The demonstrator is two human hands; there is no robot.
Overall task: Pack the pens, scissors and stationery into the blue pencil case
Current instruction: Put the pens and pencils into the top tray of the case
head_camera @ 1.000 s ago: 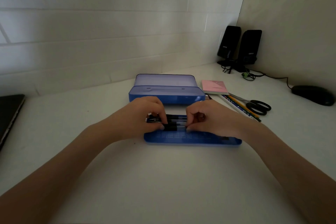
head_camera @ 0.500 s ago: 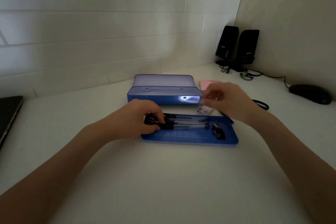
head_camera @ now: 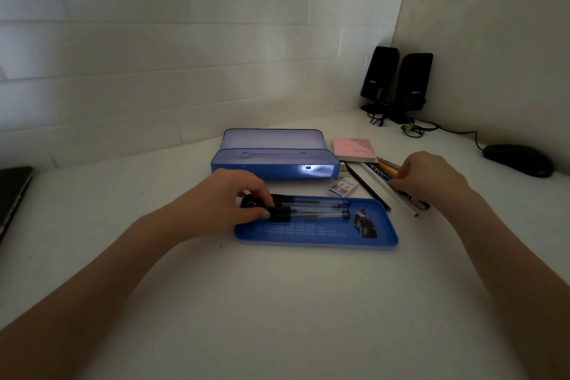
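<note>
Two hands working | left hand [head_camera: 228,200] is pinning pens [head_camera: 311,208] in blue tray [head_camera: 382,237], grip closed on caps | right hand [head_camera: 431,177] is curling over pencils [head_camera: 385,185], grip state unclear; best lifted together, kept parallel.

A: Gloss is being shown on the blue pencil case [head_camera: 274,168]: a bright highlight on its front wall, finish looking like painted metal or hard plastic.
B: Tray [head_camera: 317,236] is being read as the same smooth blue finish, printed. Clear plastic is being seen on the pens [head_camera: 311,208], caps matt black.
A: Pink notepad [head_camera: 354,149]: matt paper. Desk [head_camera: 277,302]: smooth, matt white.
B: Speakers [head_camera: 396,80] and mouse [head_camera: 518,160]: black plastic, slight sheen.
</note>
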